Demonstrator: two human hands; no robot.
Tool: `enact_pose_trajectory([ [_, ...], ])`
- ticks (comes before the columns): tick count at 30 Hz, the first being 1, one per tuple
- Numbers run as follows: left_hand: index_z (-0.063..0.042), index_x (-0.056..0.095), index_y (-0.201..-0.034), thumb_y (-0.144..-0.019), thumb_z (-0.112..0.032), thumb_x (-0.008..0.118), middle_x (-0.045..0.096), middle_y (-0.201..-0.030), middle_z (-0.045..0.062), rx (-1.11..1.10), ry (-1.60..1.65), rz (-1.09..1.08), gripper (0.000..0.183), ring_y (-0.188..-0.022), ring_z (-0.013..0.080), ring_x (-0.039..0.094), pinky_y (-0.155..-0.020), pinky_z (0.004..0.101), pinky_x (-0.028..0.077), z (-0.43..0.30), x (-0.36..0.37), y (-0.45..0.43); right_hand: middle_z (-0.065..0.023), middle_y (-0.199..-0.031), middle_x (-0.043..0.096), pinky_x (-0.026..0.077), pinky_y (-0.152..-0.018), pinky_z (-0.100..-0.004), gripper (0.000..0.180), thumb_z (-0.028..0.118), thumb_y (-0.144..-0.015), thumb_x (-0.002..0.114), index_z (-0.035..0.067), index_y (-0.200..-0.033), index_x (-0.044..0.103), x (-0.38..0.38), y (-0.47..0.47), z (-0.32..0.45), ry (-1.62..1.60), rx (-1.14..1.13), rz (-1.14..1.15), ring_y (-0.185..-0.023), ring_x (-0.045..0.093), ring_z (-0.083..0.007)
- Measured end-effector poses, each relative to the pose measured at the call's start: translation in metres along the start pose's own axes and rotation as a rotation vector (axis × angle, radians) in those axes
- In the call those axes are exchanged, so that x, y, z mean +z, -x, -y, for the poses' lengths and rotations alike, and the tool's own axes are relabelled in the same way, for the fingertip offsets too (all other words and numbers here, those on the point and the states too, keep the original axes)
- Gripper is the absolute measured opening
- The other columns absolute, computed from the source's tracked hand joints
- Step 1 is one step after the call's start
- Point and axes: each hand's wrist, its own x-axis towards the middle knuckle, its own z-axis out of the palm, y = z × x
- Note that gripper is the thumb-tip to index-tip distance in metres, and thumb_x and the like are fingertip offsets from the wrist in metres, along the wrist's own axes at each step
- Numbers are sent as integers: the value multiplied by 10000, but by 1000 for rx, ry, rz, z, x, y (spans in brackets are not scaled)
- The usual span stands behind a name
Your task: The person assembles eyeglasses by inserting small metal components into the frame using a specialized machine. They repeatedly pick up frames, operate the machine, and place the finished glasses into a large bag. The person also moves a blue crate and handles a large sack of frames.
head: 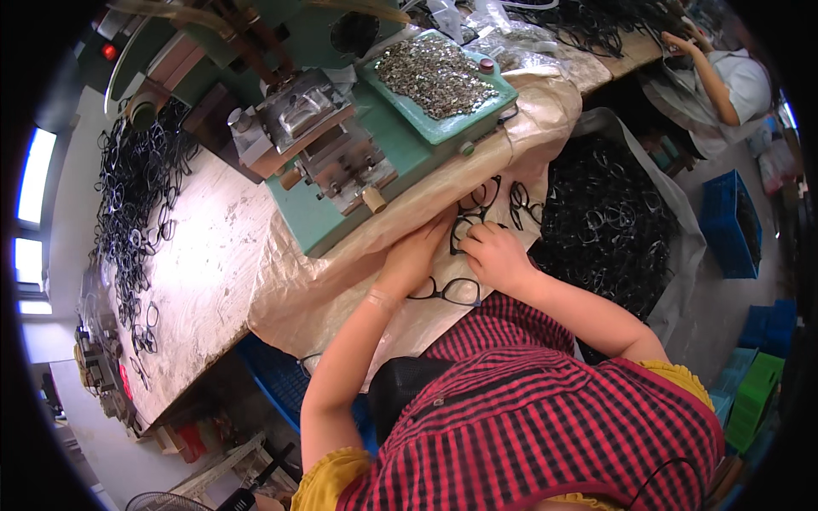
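Observation:
Black plastic eyeglass frames lie on a wrinkled plastic sheet (358,306) before me. My right hand (497,254) has its bent fingers on one eyeglass frame (457,228) and appears to pinch its rim. Close by, my left hand (412,259) reaches under the draped edge of the sheet, its fingertips partly hidden and their grip unclear. Another frame (461,292) rests below both hands, partly behind my left wrist. More lie beyond them, among them a frame with open temples (525,204) to the right.
A green bench machine (319,223) with a metal fixture (348,163) stands ahead, bearing a tray (447,135) of small metal parts. Frames heap at left (137,198) and fill a large lined container (607,217) at right. A blue crate (728,223) and a seated person (735,83) are farther right.

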Motion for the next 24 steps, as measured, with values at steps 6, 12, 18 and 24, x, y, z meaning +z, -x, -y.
enact_pose_trajectory([
  [6, -35, 584, -1298, -828, -2, 513, 558, -1374, 118, 37, -90, 219, 476, -1229, 327, 531, -1009, 403, 470, 27, 16, 12, -87, -970, 612, 516, -788, -401, 238, 128, -728, 707, 103, -965, 694, -72, 37, -17, 83, 226, -153, -946, 602, -296],
  [12, -5, 648, -1047, -795, -82, 561, 593, -1134, 88, 37, -369, 316, 277, -1056, 287, 557, -854, 373, 549, 38, 13, 52, -132, -1282, 586, 507, -919, -424, 408, 194, -768, 746, 70, -1146, 658, -118, 67, -41, 451, 657, 111, -1141, 583, -317],
  [18, -48, 646, -907, -785, -115, 577, 596, -974, 92, 92, -451, 252, 155, -954, 270, 580, -724, 364, 551, 42, 10, 67, -160, -1236, 595, 476, -952, -468, 441, 295, -772, 727, 102, -1160, 648, -31, -6, 38, -171, -76, 279, -1219, 521, -339],
  [24, -61, 625, -909, -786, -122, 581, 603, -908, 104, 1, -512, 237, 145, -883, 270, 600, -724, 364, 541, 32, 20, 60, -81, -1005, 629, 472, -843, -464, 252, 250, -764, 682, 124, -981, 692, 30, -18, -15, -6, -132, 423, -1053, 582, -290],
])
